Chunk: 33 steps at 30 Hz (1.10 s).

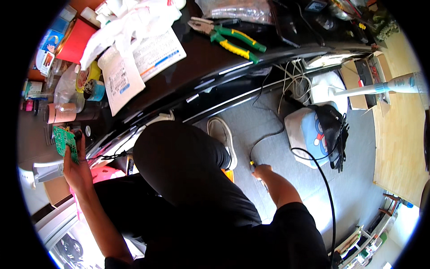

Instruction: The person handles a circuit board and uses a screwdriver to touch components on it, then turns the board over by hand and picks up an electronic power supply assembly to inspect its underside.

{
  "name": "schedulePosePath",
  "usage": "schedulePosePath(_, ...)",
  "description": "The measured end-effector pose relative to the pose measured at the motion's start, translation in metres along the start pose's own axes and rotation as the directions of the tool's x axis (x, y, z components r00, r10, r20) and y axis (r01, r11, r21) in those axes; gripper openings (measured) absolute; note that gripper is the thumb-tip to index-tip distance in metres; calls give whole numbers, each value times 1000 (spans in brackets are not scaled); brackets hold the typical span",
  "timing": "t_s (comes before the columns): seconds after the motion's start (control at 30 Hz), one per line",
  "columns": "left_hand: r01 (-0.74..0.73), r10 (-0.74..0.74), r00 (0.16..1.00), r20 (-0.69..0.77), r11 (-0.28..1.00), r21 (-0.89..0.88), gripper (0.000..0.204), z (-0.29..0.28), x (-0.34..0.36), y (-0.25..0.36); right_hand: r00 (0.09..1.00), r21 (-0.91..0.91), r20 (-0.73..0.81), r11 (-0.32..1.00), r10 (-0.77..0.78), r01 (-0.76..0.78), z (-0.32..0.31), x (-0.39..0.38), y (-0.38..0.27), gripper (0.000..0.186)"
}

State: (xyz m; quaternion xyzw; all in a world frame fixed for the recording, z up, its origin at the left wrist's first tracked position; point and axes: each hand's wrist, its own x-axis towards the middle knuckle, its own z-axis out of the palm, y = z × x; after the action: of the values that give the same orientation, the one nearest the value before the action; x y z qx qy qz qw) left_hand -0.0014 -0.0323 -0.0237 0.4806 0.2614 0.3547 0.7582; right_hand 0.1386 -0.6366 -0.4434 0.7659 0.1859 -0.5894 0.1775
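At the far left my left hand (pixel 78 172) is closed on a green circuit board (pixel 61 138), its fingers and thumb at the lower edge. The board is held up beside the black table, tilted, with dark components near my fingertips. Low on the right, over the grey floor, my right hand (pixel 263 171) is wrapped round a slim corded tool that looks like a soldering iron (pixel 264 183). Its black cord, with a yellow collar (pixel 252 163), leaves the hand at the top. Most of the tool is hidden by my fingers.
Pliers with green and yellow handles (pixel 237 42), printed sheets (pixel 156 56) and a white plastic bag (pixel 134 27) lie on the black table (pixel 179 85). A cartoon-printed stool (pixel 302 134) bears a black bag (pixel 331 130). Nearby are coiled cables (pixel 296 85) and a white fan (pixel 385 86).
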Motion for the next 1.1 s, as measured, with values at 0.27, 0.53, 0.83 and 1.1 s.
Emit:
schedulePosePath(0.27, 15, -16, 998, -55, 999, -31, 46, 5, -3, 0, 1000, 11, -11, 1000, 18, -18, -5, -17, -4, 59)
schedulePosePath(0.53, 5, -9, 995, -100, 999, -37, 42, 3, -9, -11, 962, 49, -271, 999, -7, 21, 20, 7, 8, 68)
schedulePosePath(0.83, 23, -27, 1000, -15, 979, -203, 40, 28, -25, 9, 968, -23, -201, 987, 153, -160, 34, 21, 7, 72)
schedulePosePath(1.1, 167, -217, 975, -46, 857, -488, 57, 17, -29, 18, 574, 333, -790, 937, 216, 106, -104, -152, -46, 34)
